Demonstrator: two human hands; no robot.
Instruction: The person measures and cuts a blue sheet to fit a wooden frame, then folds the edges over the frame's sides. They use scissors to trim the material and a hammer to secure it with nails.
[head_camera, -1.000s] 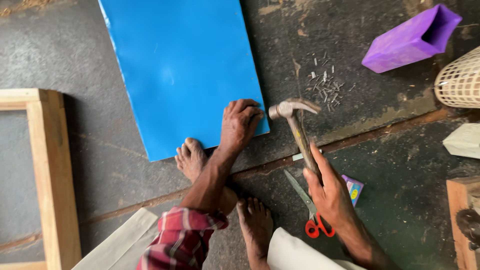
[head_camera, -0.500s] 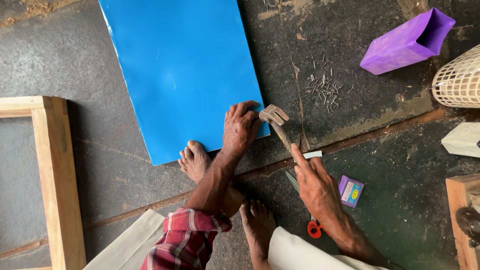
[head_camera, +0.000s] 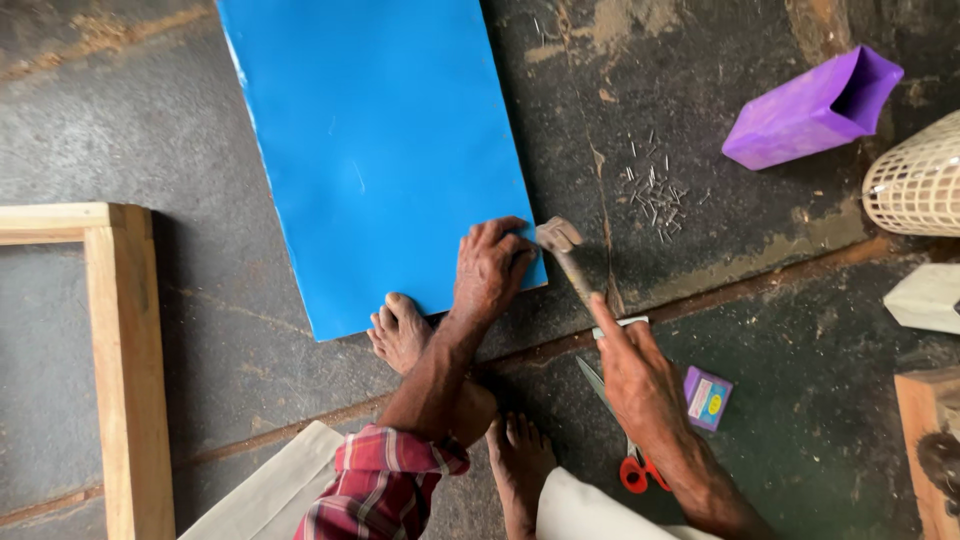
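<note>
Hammer (head_camera: 563, 250) sits in the right hand (head_camera: 640, 375), fingers wrapped shut round the handle, head down at the near right corner of the blue sheet (head_camera: 385, 150), which lies flat on the floor (head_camera: 150, 130); red-handled scissors (head_camera: 628, 460) and a small purple box (head_camera: 707, 397) lie just beside that hand. Left hand (head_camera: 490, 265) presses on the same corner, fingers bunched just beside the hammer head, and a bare foot (head_camera: 400, 330) rests at the sheet's near edge. Farther out: loose nails (head_camera: 655, 195), purple open-ended box (head_camera: 810, 105), wooden frame (head_camera: 125, 360) off to the left.
</note>
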